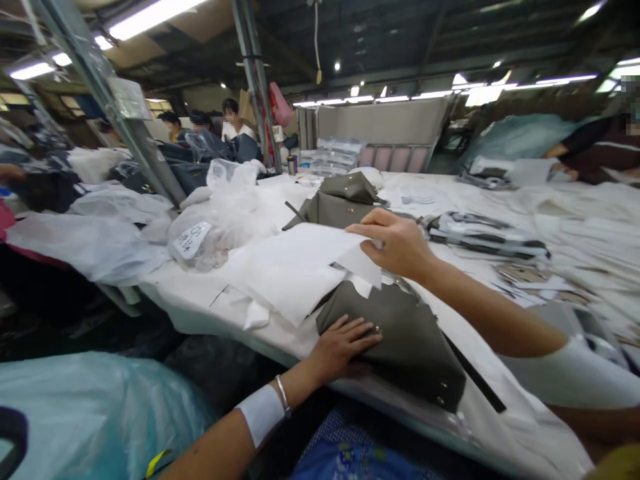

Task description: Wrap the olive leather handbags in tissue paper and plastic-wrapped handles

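1. paper [280, 267] lies loose and white on the counter [200, 293], left of the olive bag [400, 327], its right end raised over the bag's top; it looks light, limp and easily creased, best taken by an edge.
2. left hand [345, 343] is open, palm down, fingers spread on the bag's side.
3. olive bag rests at the counter's near edge; it seems smooth, soft-sided and fairly light, best steadied by its body, clear of the metal fittings.
4. right hand [395, 240] pinches the paper's right part.
5. white-covered counter carries clear plastic [230, 200], a second bag [330, 207], then a wrapped bundle [490, 237].
6. room: metal post [130, 133], seated people [230, 127], another person [595, 150] far right.
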Action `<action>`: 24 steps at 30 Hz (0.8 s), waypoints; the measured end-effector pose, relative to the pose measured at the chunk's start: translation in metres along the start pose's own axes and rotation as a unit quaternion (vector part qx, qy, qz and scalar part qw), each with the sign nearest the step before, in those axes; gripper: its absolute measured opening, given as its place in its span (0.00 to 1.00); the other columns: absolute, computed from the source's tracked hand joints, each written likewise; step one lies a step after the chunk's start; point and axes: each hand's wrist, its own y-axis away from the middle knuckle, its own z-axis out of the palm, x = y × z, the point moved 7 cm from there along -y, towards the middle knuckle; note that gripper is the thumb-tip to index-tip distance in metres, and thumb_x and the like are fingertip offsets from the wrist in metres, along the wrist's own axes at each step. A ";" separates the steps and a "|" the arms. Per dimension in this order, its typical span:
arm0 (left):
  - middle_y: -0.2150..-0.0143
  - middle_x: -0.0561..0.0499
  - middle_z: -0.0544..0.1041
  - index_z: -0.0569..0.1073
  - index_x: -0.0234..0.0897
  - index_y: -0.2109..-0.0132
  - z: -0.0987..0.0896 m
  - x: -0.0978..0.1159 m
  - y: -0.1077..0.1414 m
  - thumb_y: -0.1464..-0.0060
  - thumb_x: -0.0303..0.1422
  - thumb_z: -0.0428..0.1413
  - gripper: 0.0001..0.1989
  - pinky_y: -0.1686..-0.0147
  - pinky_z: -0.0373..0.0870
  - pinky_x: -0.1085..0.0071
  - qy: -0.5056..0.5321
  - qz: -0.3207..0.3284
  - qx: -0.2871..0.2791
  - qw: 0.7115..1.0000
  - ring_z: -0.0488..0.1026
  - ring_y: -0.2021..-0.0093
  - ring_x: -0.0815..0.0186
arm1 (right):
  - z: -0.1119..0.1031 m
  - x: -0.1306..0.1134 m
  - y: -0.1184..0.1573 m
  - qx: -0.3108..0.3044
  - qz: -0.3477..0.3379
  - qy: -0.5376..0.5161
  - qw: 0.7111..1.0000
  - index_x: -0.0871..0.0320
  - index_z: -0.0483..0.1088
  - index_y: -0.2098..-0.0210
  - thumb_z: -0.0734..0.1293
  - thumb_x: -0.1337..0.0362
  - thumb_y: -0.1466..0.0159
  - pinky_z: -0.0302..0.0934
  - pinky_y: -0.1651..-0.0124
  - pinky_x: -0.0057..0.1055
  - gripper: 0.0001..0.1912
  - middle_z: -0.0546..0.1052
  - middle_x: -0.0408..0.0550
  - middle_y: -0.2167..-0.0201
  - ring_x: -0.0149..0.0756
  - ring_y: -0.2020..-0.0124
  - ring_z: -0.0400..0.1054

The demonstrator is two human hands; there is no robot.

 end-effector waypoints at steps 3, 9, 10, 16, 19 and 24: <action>0.30 0.50 0.59 0.53 0.49 0.30 -0.004 0.004 -0.001 0.37 0.45 0.53 0.31 0.32 0.46 0.48 -0.031 0.015 -0.014 0.999 0.55 0.30 0.56 | -0.047 -0.013 0.056 -0.072 0.009 0.170 0.983 0.51 0.75 0.48 0.63 0.67 0.39 0.57 0.60 0.32 0.20 0.75 0.49 0.59 0.38 0.63 0.67; 0.32 0.50 0.64 0.52 0.47 0.30 -0.008 0.022 0.001 0.38 0.23 0.49 0.33 0.39 0.64 0.63 -0.084 0.095 -0.027 0.992 0.65 0.35 0.62 | -0.047 -0.046 0.129 -0.185 0.016 0.273 0.944 0.61 0.76 0.56 0.66 0.68 0.42 0.55 0.52 0.41 0.15 0.74 0.52 0.67 0.43 0.64 0.64; 0.32 0.50 0.64 0.51 0.47 0.29 -0.006 0.025 0.002 0.39 0.21 0.48 0.34 0.38 0.64 0.62 -0.096 0.101 -0.020 0.990 0.66 0.36 0.61 | -0.040 -0.048 0.136 -0.195 0.028 0.265 0.944 0.61 0.76 0.57 0.66 0.68 0.42 0.55 0.51 0.41 0.14 0.73 0.52 0.67 0.43 0.62 0.64; 0.30 0.47 0.60 0.47 0.49 0.28 0.006 0.028 0.008 0.37 0.23 0.48 0.35 0.33 0.55 0.45 -0.127 0.055 0.052 0.989 0.62 0.34 0.49 | 0.021 -0.059 0.181 -0.281 0.107 0.147 0.942 0.62 0.74 0.53 0.66 0.64 0.40 0.61 0.52 0.41 0.16 0.71 0.59 0.47 0.49 0.52 0.64; 0.31 0.46 0.62 0.55 0.45 0.30 0.008 0.028 0.010 0.38 0.25 0.50 0.31 0.32 0.52 0.47 -0.101 0.076 0.051 0.991 0.62 0.33 0.51 | 0.037 -0.060 0.196 -0.324 0.126 0.096 0.933 0.64 0.70 0.44 0.66 0.58 0.36 0.63 0.51 0.44 0.24 0.70 0.61 0.41 0.51 0.50 0.66; 0.33 0.48 0.65 0.61 0.45 0.33 -0.006 0.033 0.004 0.38 0.26 0.51 0.27 0.32 0.56 0.58 -0.051 0.114 0.009 0.992 0.65 0.35 0.57 | 0.037 -0.045 0.194 -0.381 0.117 -0.072 0.914 0.61 0.69 0.41 0.57 0.50 0.29 0.58 0.41 0.42 0.27 0.74 0.56 0.43 0.46 0.42 0.66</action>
